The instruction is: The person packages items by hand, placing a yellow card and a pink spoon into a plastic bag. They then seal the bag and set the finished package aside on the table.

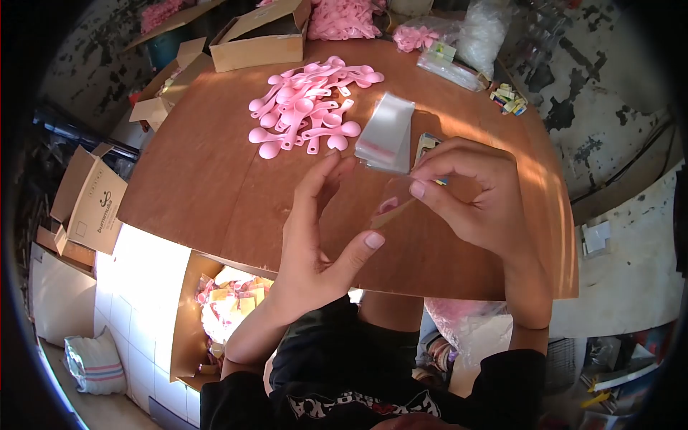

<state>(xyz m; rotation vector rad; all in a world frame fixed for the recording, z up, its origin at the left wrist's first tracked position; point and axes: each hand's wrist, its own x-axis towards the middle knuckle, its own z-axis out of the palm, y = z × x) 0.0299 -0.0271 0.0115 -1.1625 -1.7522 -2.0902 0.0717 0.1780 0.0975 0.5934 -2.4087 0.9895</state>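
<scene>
- I am seeing the brown worktop (251,208) spreading beneath everything, its near edge passing behind both forearms.
- An open carton (188,315) is sitting below that edge; the left forearm is covering part of the packets (233,301) inside, so I am not making out their contents clearly.
- The left grip (308,240) is opening wide, thumb and fingers apart; I cannot tell whether it is touching the clear pouch.
- The right grip (476,201) is closing narrowly, thumb and forefinger pinching the pouch's upper corner and hiding it.
- Pink spoons (301,107) are lying in a loose heap beyond the left fingers, overlapping so much that many are showing only bowls or handle ends.
- A stack of clear bags (387,129) is lying beside the heap, a pinkish band showing near its lower end.
- The clear pouch (393,208) is hanging between the two hands, above the worktop; its film is nearly vanishing against the brown, leaving its outline uncertain. Something pink is showing inside, with a tan strip along the lower side.
- A small box (428,145) is peeking out behind the right fingers, mostly hidden.
</scene>
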